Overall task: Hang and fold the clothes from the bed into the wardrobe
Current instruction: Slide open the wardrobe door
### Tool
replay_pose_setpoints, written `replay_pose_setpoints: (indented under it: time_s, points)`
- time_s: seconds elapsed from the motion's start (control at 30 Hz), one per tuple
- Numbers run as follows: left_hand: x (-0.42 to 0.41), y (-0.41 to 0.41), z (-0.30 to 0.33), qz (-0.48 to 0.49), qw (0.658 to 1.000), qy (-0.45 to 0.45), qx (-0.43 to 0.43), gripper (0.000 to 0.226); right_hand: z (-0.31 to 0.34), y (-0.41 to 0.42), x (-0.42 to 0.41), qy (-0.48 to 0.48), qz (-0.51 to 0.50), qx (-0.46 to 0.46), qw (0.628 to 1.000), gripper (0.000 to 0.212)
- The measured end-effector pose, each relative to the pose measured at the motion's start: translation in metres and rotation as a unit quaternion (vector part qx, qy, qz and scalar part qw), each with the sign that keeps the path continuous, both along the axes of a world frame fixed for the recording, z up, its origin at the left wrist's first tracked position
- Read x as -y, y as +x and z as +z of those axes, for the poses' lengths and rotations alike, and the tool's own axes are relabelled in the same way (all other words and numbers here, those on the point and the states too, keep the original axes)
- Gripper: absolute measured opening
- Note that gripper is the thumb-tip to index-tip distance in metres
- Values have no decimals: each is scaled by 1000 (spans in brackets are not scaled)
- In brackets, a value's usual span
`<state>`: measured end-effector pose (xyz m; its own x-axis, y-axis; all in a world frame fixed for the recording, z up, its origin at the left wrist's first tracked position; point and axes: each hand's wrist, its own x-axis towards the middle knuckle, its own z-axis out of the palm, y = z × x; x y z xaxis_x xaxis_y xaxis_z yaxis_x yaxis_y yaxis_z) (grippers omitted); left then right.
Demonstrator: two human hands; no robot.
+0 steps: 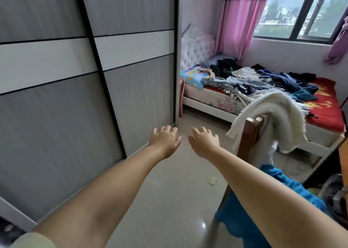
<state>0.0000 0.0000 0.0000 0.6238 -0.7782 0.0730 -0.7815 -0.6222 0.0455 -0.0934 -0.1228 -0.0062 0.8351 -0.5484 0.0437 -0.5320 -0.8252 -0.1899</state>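
- Both bare forearms reach forward over the pale tiled floor [169,191], palms down, side by side and just apart.
- The left hand [165,140] has its fingers loosely curled and its grip holds nothing; it hangs close to the lower corner of the wardrobe door without clearly touching it.
- The right hand [204,141] is likewise relaxed, fingers bent down, its grip empty.
- The tall grey sliding-door wardrobe [75,78], with a white band across each panel and black frames, fills the left side; its doors are shut.
- The heap of mixed clothes [263,82], dark blue, black, pale denim and white pieces, lies tumbled across the bed [216,107], well apart from both hands.
- The bed has a white frame, a white tufted headboard [195,48] and a red cover with yellow lettering [325,104] at its near end.
- A white fluffy fringed garment [273,116] is draped over the back of a brown wooden chair [248,132], just right of the right hand.
- A bright blue cloth [282,181] lies over the chair's lower part, under the right forearm.
- Pink curtains [241,21] hang beside the dark-framed window [301,12] above the bed.
- A small yellow-green scrap [212,181] lies on the floor between the arms.
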Motion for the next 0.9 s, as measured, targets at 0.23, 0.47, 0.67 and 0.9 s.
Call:
replay_pose_setpoints:
  time_s: [0.23,0.47,0.67,0.9]
  points:
    - [53,91,-22,-12,1000,20,-6,47,-19,86,54,4,7,-34,999,46]
    - [117,197,-2,-31,999,18,8,46,-4,186,118,16,-23,-23,999,43]
    - [171,272,-4,-21,1000,21,-9,47,-8,258,167,26,-20,-31,999,46]
    - [270,363,-3,-24,1000,3,10,46,-7,357,266,28,-2,-14,1000,46]
